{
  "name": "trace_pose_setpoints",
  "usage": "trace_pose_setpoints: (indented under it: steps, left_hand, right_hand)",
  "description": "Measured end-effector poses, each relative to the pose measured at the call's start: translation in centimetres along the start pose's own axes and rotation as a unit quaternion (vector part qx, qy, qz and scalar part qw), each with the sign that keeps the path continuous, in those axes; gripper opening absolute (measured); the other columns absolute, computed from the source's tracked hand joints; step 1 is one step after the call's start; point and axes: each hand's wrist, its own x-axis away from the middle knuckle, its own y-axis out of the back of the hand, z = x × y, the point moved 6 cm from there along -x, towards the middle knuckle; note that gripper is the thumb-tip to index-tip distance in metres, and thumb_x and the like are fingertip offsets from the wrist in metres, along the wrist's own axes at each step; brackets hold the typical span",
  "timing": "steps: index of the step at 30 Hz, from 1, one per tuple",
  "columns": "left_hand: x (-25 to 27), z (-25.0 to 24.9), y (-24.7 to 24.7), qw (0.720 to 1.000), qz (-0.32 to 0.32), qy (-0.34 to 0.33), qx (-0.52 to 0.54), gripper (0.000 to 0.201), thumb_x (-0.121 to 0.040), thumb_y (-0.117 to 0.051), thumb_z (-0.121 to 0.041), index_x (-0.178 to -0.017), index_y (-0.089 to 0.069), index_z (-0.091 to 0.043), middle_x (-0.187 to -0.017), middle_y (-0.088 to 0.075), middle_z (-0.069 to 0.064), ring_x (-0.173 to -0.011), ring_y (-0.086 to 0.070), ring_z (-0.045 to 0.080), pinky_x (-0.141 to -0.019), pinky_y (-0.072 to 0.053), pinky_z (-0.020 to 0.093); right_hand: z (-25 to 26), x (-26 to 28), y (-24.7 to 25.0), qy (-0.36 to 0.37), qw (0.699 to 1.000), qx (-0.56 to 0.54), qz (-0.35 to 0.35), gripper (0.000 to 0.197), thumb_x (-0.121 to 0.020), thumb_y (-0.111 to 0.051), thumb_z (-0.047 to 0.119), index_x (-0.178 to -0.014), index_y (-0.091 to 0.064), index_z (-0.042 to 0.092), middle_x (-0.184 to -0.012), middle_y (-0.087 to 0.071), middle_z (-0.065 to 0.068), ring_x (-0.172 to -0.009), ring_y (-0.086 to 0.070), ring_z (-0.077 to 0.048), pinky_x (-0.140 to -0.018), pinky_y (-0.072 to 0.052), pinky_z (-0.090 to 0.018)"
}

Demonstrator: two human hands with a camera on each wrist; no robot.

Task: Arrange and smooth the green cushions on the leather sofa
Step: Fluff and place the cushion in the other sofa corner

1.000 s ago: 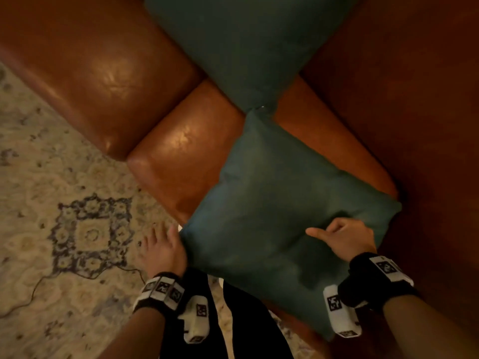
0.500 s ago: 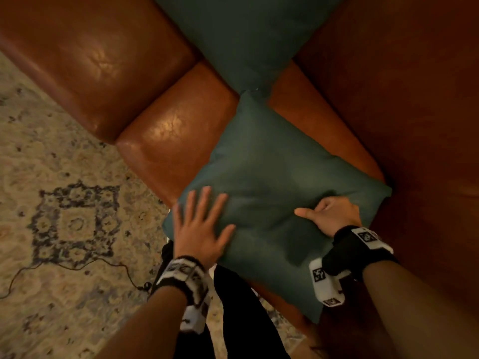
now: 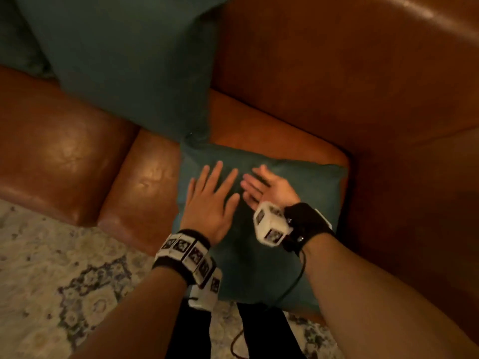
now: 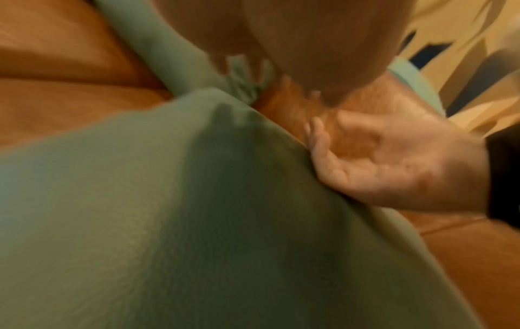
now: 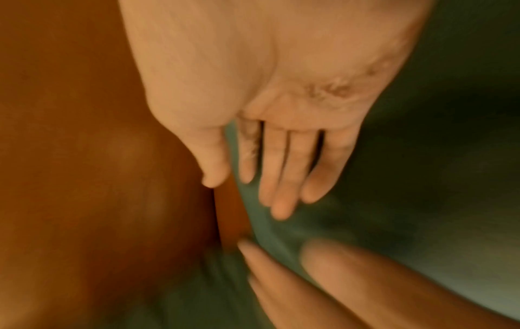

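A green cushion (image 3: 305,193) lies flat on the seat of the brown leather sofa (image 3: 155,182), by the right armrest. My left hand (image 3: 212,193) lies palm down on it with straight, spread fingers. My right hand (image 3: 261,187) is just to its right, turned on edge with the palm facing left and the fingers straight, its lower edge on the cushion (image 4: 168,222). The left wrist view shows that right hand (image 4: 394,164) open against the fabric. A second, larger green cushion (image 3: 124,60) leans on the sofa back, its lower corner meeting the flat cushion's far corner.
The sofa's right armrest (image 3: 388,229) rises close beside the flat cushion. Another seat cushion (image 3: 59,156) lies to the left. A patterned rug (image 3: 51,281) covers the floor in front, and a thin black cable (image 3: 293,286) hangs from my right wrist.
My left hand has slid from the cushion's near left corner toward its middle. My right hand has uncurled from a fist with the thumb out into an open hand, next to the left one.
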Motion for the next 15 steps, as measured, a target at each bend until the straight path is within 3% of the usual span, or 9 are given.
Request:
trace_pose_setpoints:
  steps: [2, 3, 5, 6, 8, 10, 11, 13, 15]
  left_hand:
    - [-0.3, 3.0, -1.8, 0.995, 0.064, 0.08, 0.002, 0.058, -0.09, -0.014, -0.064, -0.146, -0.01, -0.049, -0.161, -0.001, -0.008, -0.148, 0.001, 0.02, -0.117, -0.01, 0.054]
    - [0.3, 5.5, -2.5, 0.986, 0.088, 0.144, 0.017, 0.058, -0.09, -0.016, -0.066, -0.145, -0.005, -0.052, -0.161, 0.002, -0.01, -0.148, 0.002, 0.02, -0.116, -0.01, 0.056]
    - [2.3, 9.2, -2.2, 0.974, 0.087, 0.21, 0.014, 0.063, -0.09, -0.015, -0.066, -0.149, -0.007, -0.043, -0.161, -0.005, -0.002, -0.148, -0.007, 0.026, -0.115, -0.014, 0.057]
    - [2.9, 10.0, -1.1, 0.977, 0.05, 0.209, 0.007, 0.07, -0.089, -0.012, -0.064, -0.151, -0.014, -0.032, -0.16, -0.014, 0.005, -0.146, -0.014, 0.029, -0.116, -0.016, 0.055]
    - [2.7, 8.8, 1.3, 0.983, -0.029, 0.18, 0.009, 0.079, -0.087, -0.011, -0.059, -0.149, -0.027, -0.014, -0.155, -0.027, 0.013, -0.144, -0.023, 0.03, -0.118, -0.016, 0.049]
    - [1.1, 4.8, 2.1, 0.995, -0.042, 0.093, 0.02, 0.072, -0.089, -0.018, -0.055, -0.147, -0.033, -0.014, -0.154, -0.029, 0.011, -0.143, -0.024, 0.03, -0.118, -0.015, 0.046]
    - [0.3, 2.4, 1.7, 0.999, -0.019, 0.034, 0.011, 0.068, -0.09, -0.022, -0.054, -0.148, -0.031, -0.019, -0.155, -0.027, 0.008, -0.144, -0.022, 0.029, -0.117, -0.016, 0.048]
    - [-0.6, -0.7, -0.4, 0.996, 0.067, -0.043, -0.049, 0.067, -0.089, -0.015, -0.064, -0.15, -0.014, -0.036, -0.159, -0.009, -0.002, -0.148, -0.004, 0.023, -0.118, -0.01, 0.052]
    - [-1.3, 0.0, -2.0, 0.987, 0.133, 0.001, -0.093, 0.07, -0.08, -0.005, -0.077, -0.143, 0.007, -0.05, -0.157, 0.012, -0.011, -0.146, 0.013, 0.019, -0.118, -0.002, 0.054]
  right_hand:
    - [2.4, -0.4, 4.1, 0.035, 0.992, -0.122, -0.027, 0.022, -0.095, -0.053, 0.036, -0.104, -0.055, 0.016, -0.131, -0.056, -0.01, -0.099, -0.061, -0.021, -0.064, -0.056, -0.029]
    - [3.7, -0.1, 6.3, 0.052, 0.985, -0.161, -0.035, 0.028, -0.086, -0.065, 0.034, -0.104, -0.055, 0.015, -0.136, -0.053, -0.012, -0.102, -0.061, -0.022, -0.063, -0.058, -0.032]
    - [6.4, 1.1, 10.5, 0.093, 0.972, -0.204, -0.066, 0.069, -0.045, -0.094, 0.029, -0.101, -0.056, 0.014, -0.13, -0.056, -0.014, -0.103, -0.061, -0.024, -0.063, -0.059, -0.035]
    - [7.7, 1.7, 12.3, 0.118, 0.965, -0.218, -0.086, 0.081, -0.033, -0.097, 0.03, -0.101, -0.057, 0.013, -0.125, -0.059, -0.012, -0.102, -0.062, -0.024, -0.063, -0.058, -0.033]
    - [9.1, 2.0, 13.8, 0.143, 0.957, -0.224, -0.114, 0.061, -0.056, -0.089, 0.037, -0.102, -0.057, 0.014, -0.12, -0.062, -0.007, -0.106, -0.061, -0.023, -0.066, -0.056, -0.031]
    - [8.3, 1.0, 9.9, 0.109, 0.963, -0.241, -0.053, 0.059, -0.052, -0.09, 0.039, -0.097, -0.061, 0.013, -0.109, -0.068, -0.007, -0.104, -0.063, -0.024, -0.067, -0.054, -0.032]
    - [7.0, 0.3, 6.9, 0.072, 0.97, -0.232, -0.017, 0.057, -0.053, -0.089, 0.04, -0.095, -0.061, 0.013, -0.105, -0.068, -0.008, -0.099, -0.064, -0.025, -0.067, -0.053, -0.033]
    - [4.2, -1.4, 1.7, 0.013, 0.982, -0.187, 0.035, 0.039, -0.082, -0.065, 0.044, -0.104, -0.056, 0.013, -0.113, -0.062, -0.006, -0.095, -0.063, -0.024, -0.068, -0.049, -0.036]
    - [3.2, -3.0, 0.2, -0.007, 0.984, -0.167, 0.066, 0.04, -0.094, -0.049, 0.045, -0.12, -0.048, 0.014, -0.127, -0.054, -0.004, -0.1, -0.063, -0.024, -0.069, -0.051, -0.036]
